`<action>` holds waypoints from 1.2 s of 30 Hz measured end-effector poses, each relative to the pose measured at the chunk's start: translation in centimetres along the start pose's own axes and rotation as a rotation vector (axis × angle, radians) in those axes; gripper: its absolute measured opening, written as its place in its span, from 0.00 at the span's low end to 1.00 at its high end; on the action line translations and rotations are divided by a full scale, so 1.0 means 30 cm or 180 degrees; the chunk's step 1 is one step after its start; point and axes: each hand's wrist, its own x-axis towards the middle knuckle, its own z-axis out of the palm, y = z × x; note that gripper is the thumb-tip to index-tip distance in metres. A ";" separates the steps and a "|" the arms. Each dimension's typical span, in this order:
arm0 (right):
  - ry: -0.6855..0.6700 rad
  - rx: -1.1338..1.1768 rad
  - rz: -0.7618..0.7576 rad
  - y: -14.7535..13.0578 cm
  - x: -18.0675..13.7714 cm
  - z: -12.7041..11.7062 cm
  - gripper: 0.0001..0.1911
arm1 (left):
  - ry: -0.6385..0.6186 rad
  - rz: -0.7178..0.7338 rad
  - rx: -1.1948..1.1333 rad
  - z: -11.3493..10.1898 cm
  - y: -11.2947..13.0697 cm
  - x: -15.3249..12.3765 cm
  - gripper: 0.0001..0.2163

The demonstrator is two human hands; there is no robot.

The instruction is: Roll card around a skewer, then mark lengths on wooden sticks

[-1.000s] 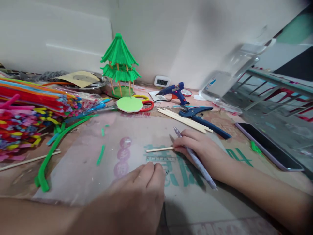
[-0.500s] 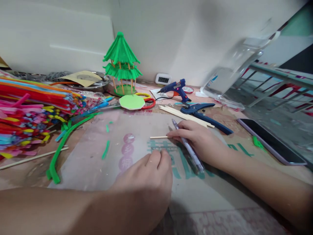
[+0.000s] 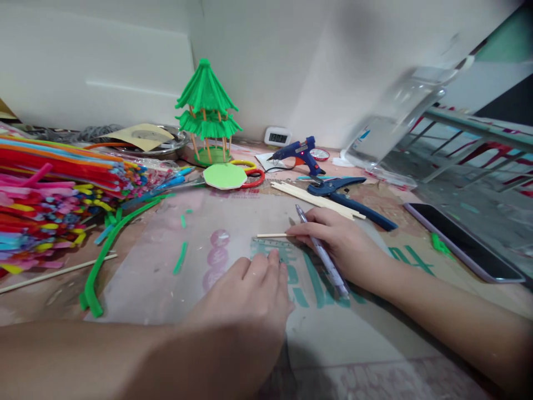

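My right hand (image 3: 339, 239) is closed around a pale purple pen (image 3: 322, 253), whose upper end slants up to the left. Its fingertips also pinch a short thin wooden stick (image 3: 271, 235), which points left just above the plastic-covered board. Directly below the stick, the edge of a clear ruler (image 3: 268, 243) with small marks shows. My left hand (image 3: 254, 303) has its fingers together, their tips at the ruler; most of the ruler is hidden beneath them. Bits of green pipe cleaner (image 3: 180, 258) lie to the left of my hands.
Behind my hands lie pale wooden sticks (image 3: 314, 198), blue cutters (image 3: 353, 203), a blue glue gun (image 3: 297, 153) and a light green octagon (image 3: 225, 175) over red-handled scissors. A green pagoda model (image 3: 207, 119) stands at the back. Pipe cleaner bundles (image 3: 50, 194) fill the left; a phone (image 3: 460, 239) lies right.
My left hand has flattened slightly and its fingers have shifted up to the ruler, whose marked edge now shows under the stick. My right hand has barely moved, still with pen and stick.
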 end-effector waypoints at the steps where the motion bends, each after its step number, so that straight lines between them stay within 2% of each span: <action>1: 0.0003 0.0000 0.0010 -0.003 0.001 -0.001 0.11 | 0.0067 0.0017 0.0013 0.002 -0.001 0.000 0.17; 4: -0.0010 0.0012 0.0023 -0.012 0.003 -0.003 0.11 | 0.0202 -0.0005 0.0046 0.006 0.003 -0.005 0.18; 11: 0.0010 0.0221 -0.0077 -0.018 0.008 0.004 0.13 | 0.0221 -0.0106 -0.0067 0.016 0.017 -0.015 0.18; 19: -0.0047 0.0146 0.0007 -0.011 0.007 0.012 0.16 | 0.0043 -0.0021 -0.0134 -0.021 -0.011 -0.012 0.17; 27: -0.0037 0.0199 -0.0019 -0.007 0.011 0.012 0.15 | -0.0300 0.0143 0.0340 -0.037 -0.042 -0.013 0.19; 36: -0.0095 0.0177 -0.0077 -0.032 0.007 0.014 0.12 | -0.0053 -0.0077 0.0055 -0.043 -0.013 -0.003 0.17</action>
